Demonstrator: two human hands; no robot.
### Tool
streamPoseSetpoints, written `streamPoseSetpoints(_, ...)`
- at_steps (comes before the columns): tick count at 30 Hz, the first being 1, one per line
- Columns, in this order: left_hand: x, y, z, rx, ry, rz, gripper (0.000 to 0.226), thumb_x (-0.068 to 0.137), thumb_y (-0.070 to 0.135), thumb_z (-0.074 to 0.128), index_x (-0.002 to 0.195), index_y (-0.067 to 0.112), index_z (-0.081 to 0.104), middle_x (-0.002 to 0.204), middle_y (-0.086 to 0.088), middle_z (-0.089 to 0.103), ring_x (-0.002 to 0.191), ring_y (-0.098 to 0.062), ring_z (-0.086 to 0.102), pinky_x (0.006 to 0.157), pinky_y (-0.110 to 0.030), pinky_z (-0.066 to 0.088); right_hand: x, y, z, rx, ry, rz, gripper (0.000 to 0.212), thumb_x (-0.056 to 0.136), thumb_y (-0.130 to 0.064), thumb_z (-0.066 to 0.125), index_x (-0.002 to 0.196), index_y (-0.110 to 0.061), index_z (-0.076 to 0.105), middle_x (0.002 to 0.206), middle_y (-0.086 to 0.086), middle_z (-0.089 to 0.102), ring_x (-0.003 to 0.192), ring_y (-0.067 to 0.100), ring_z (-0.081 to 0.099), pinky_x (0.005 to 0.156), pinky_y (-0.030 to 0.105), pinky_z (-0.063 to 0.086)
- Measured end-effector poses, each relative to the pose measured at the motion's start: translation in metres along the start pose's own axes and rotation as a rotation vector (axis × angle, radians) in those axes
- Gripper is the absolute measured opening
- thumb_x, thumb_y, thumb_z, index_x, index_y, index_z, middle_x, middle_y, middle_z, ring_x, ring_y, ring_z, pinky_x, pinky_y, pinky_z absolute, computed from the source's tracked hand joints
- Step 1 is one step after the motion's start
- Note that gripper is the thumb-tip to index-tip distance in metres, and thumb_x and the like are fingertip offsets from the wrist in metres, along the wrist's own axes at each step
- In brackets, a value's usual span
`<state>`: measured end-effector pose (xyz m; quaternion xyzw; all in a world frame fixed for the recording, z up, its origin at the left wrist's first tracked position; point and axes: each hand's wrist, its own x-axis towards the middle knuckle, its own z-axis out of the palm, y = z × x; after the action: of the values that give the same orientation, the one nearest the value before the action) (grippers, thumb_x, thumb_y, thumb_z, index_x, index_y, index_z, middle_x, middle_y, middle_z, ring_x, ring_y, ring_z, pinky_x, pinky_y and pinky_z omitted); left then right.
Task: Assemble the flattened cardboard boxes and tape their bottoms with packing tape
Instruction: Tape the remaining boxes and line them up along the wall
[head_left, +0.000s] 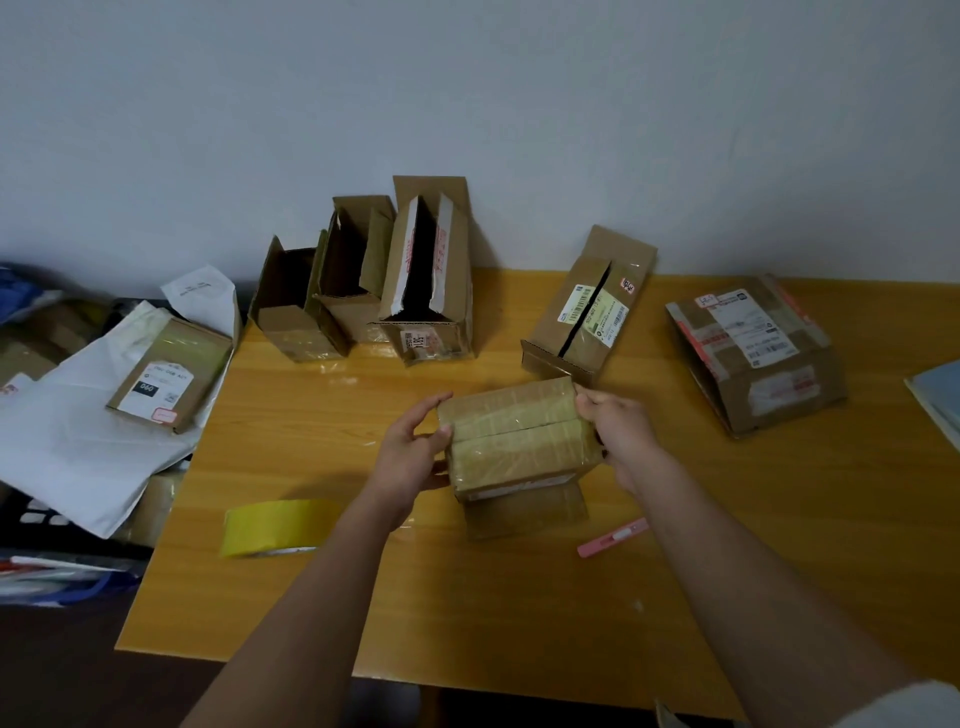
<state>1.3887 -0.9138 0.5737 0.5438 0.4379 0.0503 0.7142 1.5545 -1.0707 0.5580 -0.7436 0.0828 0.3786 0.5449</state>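
A small cardboard box (514, 436) stands in the middle of the wooden table (467, 597), its closed flaps facing up and covered with yellowish tape. My left hand (415, 447) grips the box's left side, thumb on the top edge. On the right side, my right hand (615, 431) holds the box, fingers curled over its upper corner. A roll of yellow packing tape (272, 527) lies on the table to the left of my left forearm.
Three opened boxes (374, 291) stand at the back against the wall. Two labelled boxes (587, 306) (753, 353) lie at the back right. A pink utility knife (613, 538) lies right of the held box. Left of the table are white mailers and a flat box (166, 374).
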Motion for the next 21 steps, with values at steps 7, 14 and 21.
streamPoseSetpoints(7,-0.017,-0.024,-0.023,-0.121,0.035,-0.032,0.037,0.090,0.007,0.064,0.124,0.023,0.061,0.110,-0.014,0.070,0.088,-0.039,0.071,0.076,-0.053,0.059,-0.009,-0.002,0.037,0.075,0.054,0.020,0.025,0.095,-0.036,0.061,0.112,-0.019,0.067,0.125,0.002,0.062,0.116,0.022,0.053,0.103,0.042,0.041)
streamPoseSetpoints(14,-0.017,-0.028,-0.026,-0.118,0.056,-0.022,0.036,0.089,0.005,0.065,0.122,0.020,0.060,0.106,-0.019,0.070,0.086,-0.038,0.071,0.077,-0.055,0.058,0.002,-0.010,0.040,0.169,-0.006,0.072,0.020,0.096,-0.017,0.056,0.098,-0.030,0.071,0.124,0.007,0.064,0.120,0.032,0.055,0.102,0.056,0.044)
streamPoseSetpoints(21,-0.017,-0.027,-0.027,0.104,0.099,0.101,0.025,0.089,0.012,0.068,0.109,0.027,0.065,0.121,0.007,0.061,0.111,-0.022,0.060,0.077,-0.035,0.054,-0.013,0.019,0.028,0.146,0.204,0.045,0.030,0.102,-0.031,0.047,0.131,-0.024,0.049,0.135,0.003,0.050,0.120,0.026,0.049,0.097,0.044,0.044)
